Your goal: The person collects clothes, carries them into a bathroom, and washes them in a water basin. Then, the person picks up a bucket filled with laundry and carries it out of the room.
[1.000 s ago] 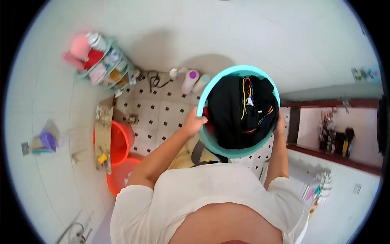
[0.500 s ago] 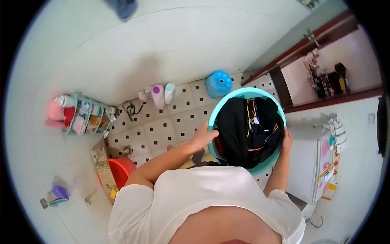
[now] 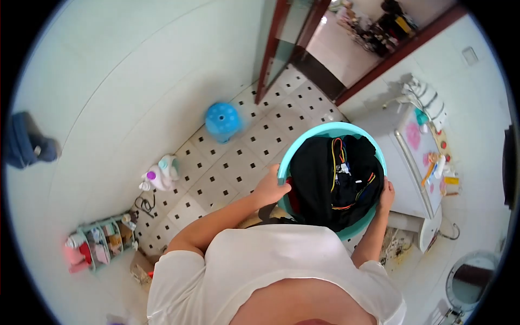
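A turquoise basin [image 3: 297,143] is held in front of my body at waist height. Inside it lies a heap of black clothes [image 3: 314,179], with yellow, red and blue trim on one piece. My left hand [image 3: 272,187] grips the basin's left rim, its thumb over the edge. On the opposite side, my right hand [image 3: 387,195] is closed on the right rim. The undersides of both hands' grips are hidden by the basin wall.
A blue stool [image 3: 222,122] and several bottles [image 3: 161,174] stand along the wall. A shelf rack [image 3: 103,243] is at lower left. To the right is a white washing machine [image 3: 401,157]; an open door [image 3: 275,51] and doorway lie ahead.
My view and body have turned right, so the stool, bottles and rack shift left while the doorway comes nearer the middle. Both hands keep hold of the basin.
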